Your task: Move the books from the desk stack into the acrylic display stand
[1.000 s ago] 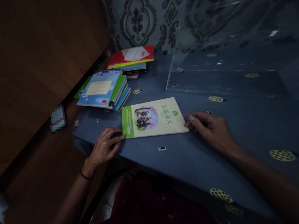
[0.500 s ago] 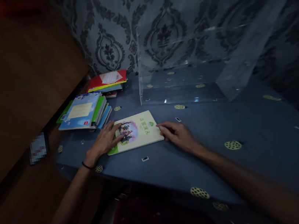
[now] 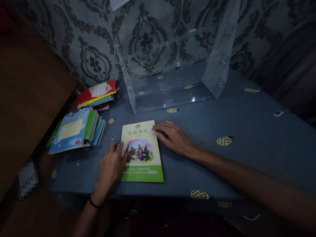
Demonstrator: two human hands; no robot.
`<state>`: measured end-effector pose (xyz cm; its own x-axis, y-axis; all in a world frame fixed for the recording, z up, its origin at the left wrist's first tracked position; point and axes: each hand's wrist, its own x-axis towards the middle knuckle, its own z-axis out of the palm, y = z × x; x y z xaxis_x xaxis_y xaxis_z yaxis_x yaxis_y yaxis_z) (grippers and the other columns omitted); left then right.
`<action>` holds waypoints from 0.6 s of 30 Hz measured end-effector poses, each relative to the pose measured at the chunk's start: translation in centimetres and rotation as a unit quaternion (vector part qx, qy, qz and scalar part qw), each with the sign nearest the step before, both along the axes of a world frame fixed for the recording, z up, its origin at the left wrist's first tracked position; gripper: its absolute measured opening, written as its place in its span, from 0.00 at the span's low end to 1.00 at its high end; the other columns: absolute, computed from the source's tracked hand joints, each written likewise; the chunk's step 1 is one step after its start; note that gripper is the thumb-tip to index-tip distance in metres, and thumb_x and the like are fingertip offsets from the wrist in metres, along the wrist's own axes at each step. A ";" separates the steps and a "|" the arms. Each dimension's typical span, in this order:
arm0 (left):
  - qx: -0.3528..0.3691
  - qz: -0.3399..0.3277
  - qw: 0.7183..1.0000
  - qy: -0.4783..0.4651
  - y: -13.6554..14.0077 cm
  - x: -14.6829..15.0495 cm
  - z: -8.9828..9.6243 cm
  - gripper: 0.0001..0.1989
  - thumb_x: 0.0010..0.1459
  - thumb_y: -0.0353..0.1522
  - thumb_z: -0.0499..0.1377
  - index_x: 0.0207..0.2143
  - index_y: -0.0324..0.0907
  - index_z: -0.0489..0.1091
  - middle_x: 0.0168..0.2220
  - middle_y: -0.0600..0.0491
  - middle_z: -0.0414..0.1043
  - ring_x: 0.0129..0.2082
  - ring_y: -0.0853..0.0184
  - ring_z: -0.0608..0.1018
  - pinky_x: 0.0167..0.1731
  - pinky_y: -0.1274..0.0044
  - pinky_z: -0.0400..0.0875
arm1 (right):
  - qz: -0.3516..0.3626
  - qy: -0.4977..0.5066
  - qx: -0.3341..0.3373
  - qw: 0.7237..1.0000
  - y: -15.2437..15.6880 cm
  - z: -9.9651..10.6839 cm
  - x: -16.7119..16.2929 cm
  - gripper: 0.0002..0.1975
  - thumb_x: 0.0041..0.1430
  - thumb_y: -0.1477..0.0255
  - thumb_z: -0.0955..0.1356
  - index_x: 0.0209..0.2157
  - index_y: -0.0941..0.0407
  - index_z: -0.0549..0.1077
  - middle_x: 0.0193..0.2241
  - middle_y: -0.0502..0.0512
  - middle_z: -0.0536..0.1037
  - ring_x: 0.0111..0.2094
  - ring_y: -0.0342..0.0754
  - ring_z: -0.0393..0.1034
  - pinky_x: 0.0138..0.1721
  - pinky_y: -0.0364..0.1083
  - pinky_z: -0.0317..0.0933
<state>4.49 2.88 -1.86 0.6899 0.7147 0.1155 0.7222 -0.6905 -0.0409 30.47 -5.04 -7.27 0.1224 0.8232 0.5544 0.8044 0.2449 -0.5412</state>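
A thin book (image 3: 142,171) lies face up on the cloth-covered table, its title at the far end and a green band along the near end. Its cover shows a picture of several figures under a pink tree. My left hand (image 3: 110,168), with a dark band at the wrist, holds the book's left edge, thumb over the cover. At the upper right edge, my right hand (image 3: 174,137) grips the book with bent fingers; its fingertips are partly hidden.
Left of the book stands a stack of books (image 3: 70,130) with a blue one on top. Behind it is another stack (image 3: 95,94) topped by a red cover. A clear acrylic rack (image 3: 170,99) stands by the patterned wall. The table's near edge runs close to the book.
The book has been turned about a quarter turn, so its title now faces me upright. Both hands have shifted along its edges with it. The view has swung slightly right.
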 end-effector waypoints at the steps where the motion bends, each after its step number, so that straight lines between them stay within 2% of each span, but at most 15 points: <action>1: 0.001 -0.007 1.000 -0.008 0.2 0.0 -0.3 0.18 0.69 0.41 0.55 0.56 0.43 0.69 0.47 0.44 0.72 0.47 0.56 0.77 0.40 0.73 0.72 | 0.010 -0.010 -0.002 1.000 0.0 -0.2 -0.1 0.13 0.68 0.72 0.64 0.48 0.55 0.77 0.47 0.60 0.81 0.49 0.58 0.74 0.52 0.59 0.67; 4: -0.001 -0.016 0.999 -0.033 0.7 -0.1 -1.0 0.18 0.69 0.40 0.55 0.57 0.42 0.69 0.46 0.44 0.72 0.48 0.54 0.77 0.42 0.70 0.73 | 0.016 -0.037 -0.044 0.998 0.1 -0.5 0.0 0.15 0.67 0.70 0.65 0.53 0.57 0.75 0.54 0.63 0.78 0.54 0.60 0.71 0.54 0.62 0.66; 7: -0.020 -0.024 0.996 -0.087 1.0 -0.2 -1.6 0.19 0.68 0.40 0.56 0.56 0.41 0.70 0.46 0.43 0.73 0.47 0.53 0.76 0.44 0.68 0.72 | 0.017 -0.059 -0.088 0.994 0.1 -0.6 0.2 0.16 0.68 0.69 0.66 0.54 0.57 0.74 0.57 0.64 0.76 0.55 0.60 0.71 0.55 0.63 0.66; 10: -0.105 -0.031 0.976 -0.187 1.8 -0.2 -1.8 0.19 0.65 0.40 0.57 0.54 0.41 0.72 0.44 0.45 0.74 0.45 0.55 0.76 0.46 0.68 0.72 | 0.022 -0.071 -0.099 0.992 0.1 -0.7 0.3 0.15 0.67 0.70 0.67 0.54 0.58 0.75 0.59 0.65 0.75 0.55 0.60 0.71 0.57 0.63 0.65; 12: -0.211 0.004 0.935 -0.283 2.7 -0.2 -1.7 0.22 0.60 0.42 0.61 0.53 0.41 0.73 0.41 0.47 0.76 0.40 0.59 0.77 0.41 0.71 0.72 | 0.024 -0.069 -0.102 0.992 0.1 -0.7 0.3 0.15 0.68 0.71 0.67 0.54 0.58 0.74 0.59 0.65 0.74 0.57 0.60 0.71 0.58 0.62 0.65; 15: -0.383 0.100 0.823 -0.407 3.8 -0.1 -1.2 0.33 0.48 0.47 0.68 0.52 0.37 0.72 0.33 0.51 0.75 0.29 0.67 0.75 0.26 0.78 0.67 | 0.030 -0.065 -0.109 0.991 0.1 -0.9 0.2 0.16 0.68 0.70 0.67 0.56 0.58 0.73 0.61 0.65 0.72 0.59 0.59 0.69 0.60 0.62 0.64; 17: -0.465 0.135 0.762 -0.430 4.1 0.2 -0.7 0.36 0.41 0.48 0.71 0.49 0.35 0.73 0.28 0.53 0.74 0.23 0.72 0.70 0.19 0.82 0.59 | 0.041 -0.062 -0.112 0.991 0.1 -1.0 0.2 0.17 0.69 0.70 0.66 0.57 0.58 0.72 0.62 0.65 0.71 0.61 0.59 0.67 0.62 0.62 0.62; 18: -0.498 0.136 0.744 -0.424 4.1 0.4 -0.4 0.36 0.40 0.48 0.72 0.47 0.35 0.74 0.26 0.55 0.73 0.20 0.74 0.67 0.17 0.82 0.56 | 0.048 -0.058 -0.113 0.991 0.1 -1.1 0.2 0.18 0.69 0.70 0.66 0.58 0.58 0.72 0.63 0.65 0.70 0.62 0.59 0.66 0.63 0.62 0.61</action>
<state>4.89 6.97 -2.29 0.4852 0.8371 -0.2526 0.3151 0.1021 0.9435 30.62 -4.94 -8.33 -0.0159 0.9324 0.3610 0.8438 0.2062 -0.4955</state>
